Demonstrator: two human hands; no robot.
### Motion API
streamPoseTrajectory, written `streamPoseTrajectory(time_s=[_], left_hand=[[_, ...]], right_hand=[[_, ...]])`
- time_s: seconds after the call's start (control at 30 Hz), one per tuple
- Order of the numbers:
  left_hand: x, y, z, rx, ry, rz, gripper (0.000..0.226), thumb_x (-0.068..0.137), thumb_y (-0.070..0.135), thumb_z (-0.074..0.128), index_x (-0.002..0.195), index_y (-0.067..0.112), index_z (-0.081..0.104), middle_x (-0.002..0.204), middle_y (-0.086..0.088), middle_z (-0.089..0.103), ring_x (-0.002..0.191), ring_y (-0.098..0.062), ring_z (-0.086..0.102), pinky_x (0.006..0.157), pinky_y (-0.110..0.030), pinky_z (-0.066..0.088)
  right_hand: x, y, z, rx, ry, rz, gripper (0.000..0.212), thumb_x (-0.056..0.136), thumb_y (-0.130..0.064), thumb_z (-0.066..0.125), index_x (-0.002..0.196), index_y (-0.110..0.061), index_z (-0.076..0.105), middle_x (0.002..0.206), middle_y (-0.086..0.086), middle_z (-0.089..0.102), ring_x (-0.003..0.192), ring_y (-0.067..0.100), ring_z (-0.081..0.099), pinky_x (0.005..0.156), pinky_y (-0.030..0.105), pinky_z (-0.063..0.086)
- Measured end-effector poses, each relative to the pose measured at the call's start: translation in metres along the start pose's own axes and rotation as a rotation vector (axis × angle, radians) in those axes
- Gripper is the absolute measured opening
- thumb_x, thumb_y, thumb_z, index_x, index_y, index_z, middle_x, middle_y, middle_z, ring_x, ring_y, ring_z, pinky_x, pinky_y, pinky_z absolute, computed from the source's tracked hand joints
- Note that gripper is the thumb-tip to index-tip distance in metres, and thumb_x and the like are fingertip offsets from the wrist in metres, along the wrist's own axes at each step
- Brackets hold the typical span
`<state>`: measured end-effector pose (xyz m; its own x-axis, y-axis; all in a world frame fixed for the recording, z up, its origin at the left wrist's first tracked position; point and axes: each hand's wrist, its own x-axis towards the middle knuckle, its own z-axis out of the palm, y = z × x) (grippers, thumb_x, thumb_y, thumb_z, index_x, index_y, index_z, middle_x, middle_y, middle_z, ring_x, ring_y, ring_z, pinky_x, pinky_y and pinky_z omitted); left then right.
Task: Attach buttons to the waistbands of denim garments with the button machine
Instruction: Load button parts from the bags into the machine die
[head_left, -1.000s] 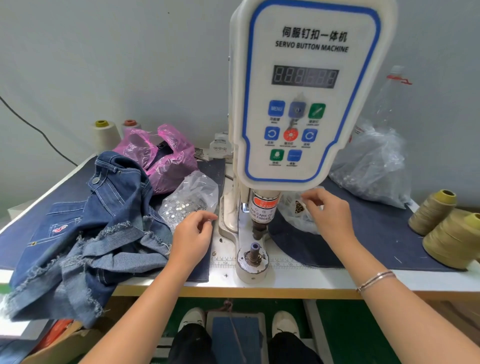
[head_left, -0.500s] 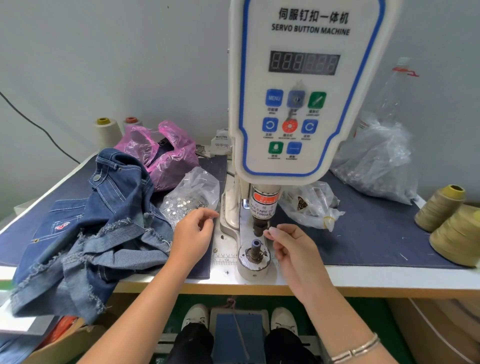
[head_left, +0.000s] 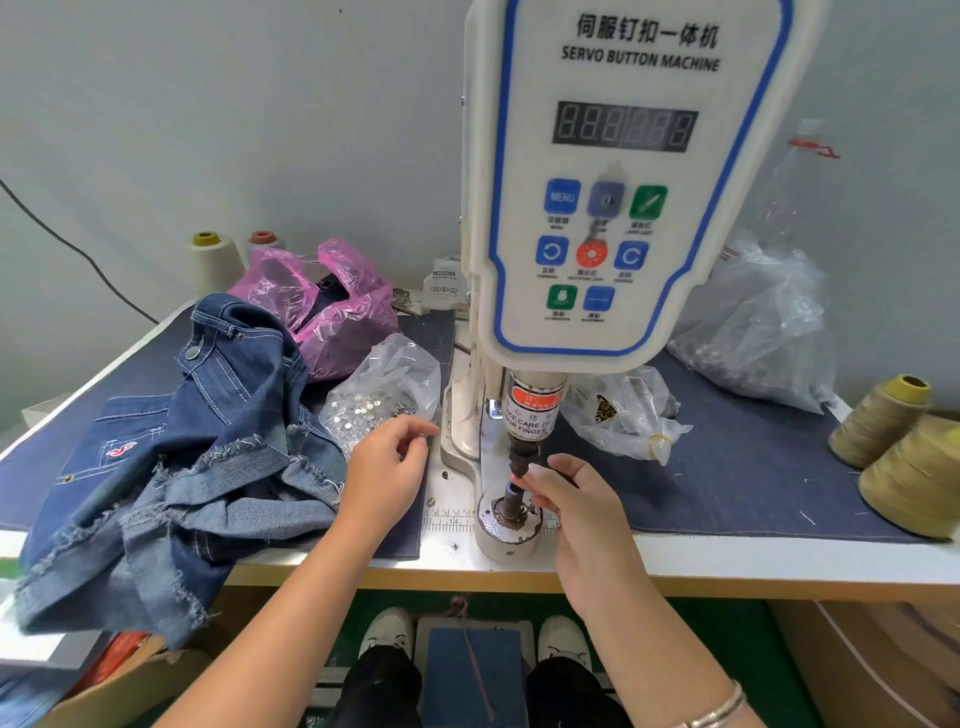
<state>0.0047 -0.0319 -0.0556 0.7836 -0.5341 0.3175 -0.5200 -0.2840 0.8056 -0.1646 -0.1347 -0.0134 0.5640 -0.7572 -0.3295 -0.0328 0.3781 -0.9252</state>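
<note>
Right hand (head_left: 582, 512), back from the clear bag (head_left: 621, 410) at centre right a second ago, now at the button machine's (head_left: 618, 182) punch (head_left: 521, 460), grip pinched at its tip; button itself too small to make out. Likely loading the head. Left hand (head_left: 387, 467), grip loosely curled, unmoved beside the bag of rivets (head_left: 382, 397). Denim garment (head_left: 171, 452) heaped at left on the table (head_left: 779, 564), not yet under the punch.

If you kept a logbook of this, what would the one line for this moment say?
right hand: fingertips at button machine punch, loading | left hand: beside bag of studs | denim garment: heaped left, not under machine
</note>
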Motion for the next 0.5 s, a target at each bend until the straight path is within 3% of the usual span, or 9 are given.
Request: streamPoseTrajectory(time_s=[0.13, 0.4, 0.5], left_hand=[[-0.0002, -0.0003, -0.0004, -0.003, -0.004, -0.009, 0.026, 0.094, 0.009, 0.056, 0.094, 0.033, 0.065, 0.09, 0.024, 0.061, 0.087, 0.012, 0.055, 0.067, -0.006, 0.038], [-0.0001, -0.0006, 0.0, -0.006, -0.001, -0.004, 0.026, 0.094, 0.009, 0.056, 0.093, 0.033, 0.065, 0.09, 0.024, 0.062, 0.087, 0.011, 0.056, 0.067, -0.005, 0.039], [-0.0003, -0.001, -0.0001, -0.011, 0.004, 0.005, 0.026, 0.093, 0.008, 0.056, 0.093, 0.031, 0.066, 0.089, 0.022, 0.062, 0.085, 0.011, 0.055, 0.065, -0.002, 0.039]], right_hand=[[-0.004, -0.0006, 0.0035, 0.02, 0.014, 0.018, 0.021, 0.08, -0.016, 0.074, 0.097, -0.02, 0.063, 0.097, 0.002, 0.072, 0.094, 0.015, 0.062, 0.07, 0.028, 0.037], [-0.0033, -0.0027, 0.0014, 0.143, -0.023, 0.082, 0.014, 0.081, -0.011, 0.072, 0.088, -0.019, 0.063, 0.093, 0.007, 0.075, 0.099, 0.024, 0.065, 0.081, 0.033, 0.04], [-0.0057, -0.0051, 0.0003, 0.208, -0.026, 0.091, 0.014, 0.08, -0.008, 0.073, 0.084, -0.017, 0.063, 0.084, 0.005, 0.076, 0.092, 0.021, 0.067, 0.076, 0.03, 0.04]])
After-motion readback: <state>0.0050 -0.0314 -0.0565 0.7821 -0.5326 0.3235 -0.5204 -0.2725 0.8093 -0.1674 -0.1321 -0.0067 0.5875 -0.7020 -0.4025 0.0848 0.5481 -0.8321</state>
